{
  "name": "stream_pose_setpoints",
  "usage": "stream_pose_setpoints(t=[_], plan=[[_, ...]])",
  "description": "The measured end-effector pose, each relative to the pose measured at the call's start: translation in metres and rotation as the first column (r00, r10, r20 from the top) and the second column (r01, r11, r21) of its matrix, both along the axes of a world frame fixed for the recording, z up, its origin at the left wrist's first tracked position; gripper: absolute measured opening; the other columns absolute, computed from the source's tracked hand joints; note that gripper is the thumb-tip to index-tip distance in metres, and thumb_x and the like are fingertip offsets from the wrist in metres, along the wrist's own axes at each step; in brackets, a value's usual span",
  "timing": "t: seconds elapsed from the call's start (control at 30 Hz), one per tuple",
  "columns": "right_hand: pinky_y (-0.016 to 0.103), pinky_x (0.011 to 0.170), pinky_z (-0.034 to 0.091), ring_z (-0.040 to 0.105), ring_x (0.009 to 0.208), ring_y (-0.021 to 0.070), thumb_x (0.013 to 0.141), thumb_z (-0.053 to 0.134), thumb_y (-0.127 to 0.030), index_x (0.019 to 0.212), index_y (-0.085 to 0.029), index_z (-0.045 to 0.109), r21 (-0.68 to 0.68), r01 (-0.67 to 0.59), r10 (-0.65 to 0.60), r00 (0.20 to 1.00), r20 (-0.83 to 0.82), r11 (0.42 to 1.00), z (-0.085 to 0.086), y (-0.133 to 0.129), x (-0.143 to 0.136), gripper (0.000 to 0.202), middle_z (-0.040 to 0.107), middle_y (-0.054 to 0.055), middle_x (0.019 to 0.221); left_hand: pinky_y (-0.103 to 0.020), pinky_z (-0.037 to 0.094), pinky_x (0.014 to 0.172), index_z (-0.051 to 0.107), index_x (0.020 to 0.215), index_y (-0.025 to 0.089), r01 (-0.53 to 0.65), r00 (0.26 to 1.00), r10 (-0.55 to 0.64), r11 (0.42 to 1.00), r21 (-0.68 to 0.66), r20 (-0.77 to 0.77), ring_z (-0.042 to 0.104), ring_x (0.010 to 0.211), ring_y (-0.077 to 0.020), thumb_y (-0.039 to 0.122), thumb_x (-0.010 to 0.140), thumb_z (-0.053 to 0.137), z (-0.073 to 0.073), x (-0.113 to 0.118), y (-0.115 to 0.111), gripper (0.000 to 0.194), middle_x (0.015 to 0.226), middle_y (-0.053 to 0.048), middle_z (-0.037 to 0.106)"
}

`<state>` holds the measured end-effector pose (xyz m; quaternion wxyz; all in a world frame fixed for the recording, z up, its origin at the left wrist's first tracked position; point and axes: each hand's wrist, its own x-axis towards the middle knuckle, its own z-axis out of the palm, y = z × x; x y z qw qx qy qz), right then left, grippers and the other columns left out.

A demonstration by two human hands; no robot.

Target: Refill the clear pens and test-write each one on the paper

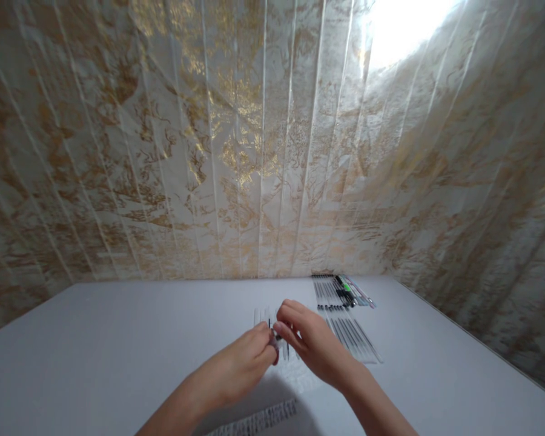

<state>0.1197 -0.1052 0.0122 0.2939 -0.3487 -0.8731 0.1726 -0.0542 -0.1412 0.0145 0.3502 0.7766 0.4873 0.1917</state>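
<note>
My left hand [247, 360] and my right hand [311, 342] meet near the middle of the white table [118, 351]. The fingers of both are pressed together around something small and dark, too blurred to name. Just beyond and between my hands lie clear, thin tubes [261, 315], partly covered by my fingers. To the right of my right hand, a row of thin pen-like sticks [354, 336] lies side by side.
Behind that row lie more thin dark sticks [326, 290] and several pens [346, 289], one with a green part. A sheet with handwriting [267, 419] lies at the near edge. A gold-patterned curtain [236, 151] hangs behind the table.
</note>
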Motion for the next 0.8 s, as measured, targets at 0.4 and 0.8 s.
stream_pose_setpoints(t=[0.4,0.8], plan=[[0.026,0.067,0.037,0.049,0.071,0.0158,0.101,0.033,-0.035,0.061,-0.020,0.046,0.075,0.013,-0.016,0.999,0.042,0.997,-0.0005,-0.0028,-0.0020,0.045,0.049,0.000,0.069,-0.030,0.041,0.084,0.045,0.078,0.022,-0.009,0.999,0.010,1.000,-0.008,0.053,0.052,0.084,-0.0165,0.024,0.086,0.031,0.0038,0.0022,-0.0020,0.017,0.088,-0.001,0.055],[0.026,0.069,0.038,0.050,0.075,0.0158,0.099,0.043,-0.028,0.071,-0.021,0.048,0.015,0.022,-0.023,1.000,0.008,1.000,0.0010,-0.0040,0.0002,0.029,0.052,-0.001,0.076,-0.032,0.041,0.084,0.045,0.080,0.021,-0.016,0.999,0.016,1.000,-0.004,0.050,0.050,0.085,-0.0176,0.023,0.087,0.031,0.0058,0.0028,-0.0032,0.015,0.089,-0.003,0.054]])
